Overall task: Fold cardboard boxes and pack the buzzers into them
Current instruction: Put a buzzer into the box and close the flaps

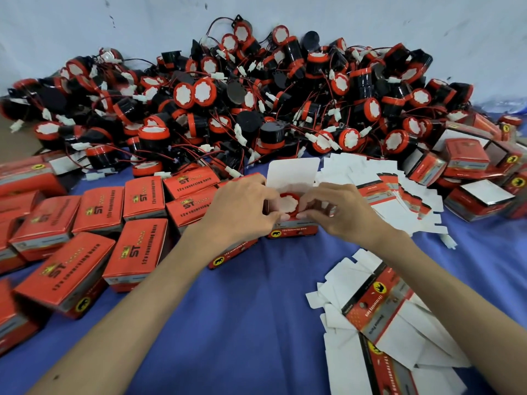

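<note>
The open box [293, 227] stands on the blue surface [228, 309] with its lid flap [293, 172] upright. One buzzer [289, 205] sits inside, red-rimmed end up. The left-hand grip [242, 208] is narrow: curled fingers pinch the box's left rim. The right-hand grip [336, 209] is also narrow, fingertips pinching the right rim. Closed boxes [85, 238] lie to the left. The loose buzzer pile [256, 95] lies behind.

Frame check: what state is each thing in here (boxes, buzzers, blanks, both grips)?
box: open, lid flap up
buzzer: inside box, red end up
left grip: pinches box's front rim
right grip: pinches box's front rim
closed boxes: shut, lying at left
blanks: flat, unfolded, heaped at right
buzzer pile: loose, unpacked, behind
</note>
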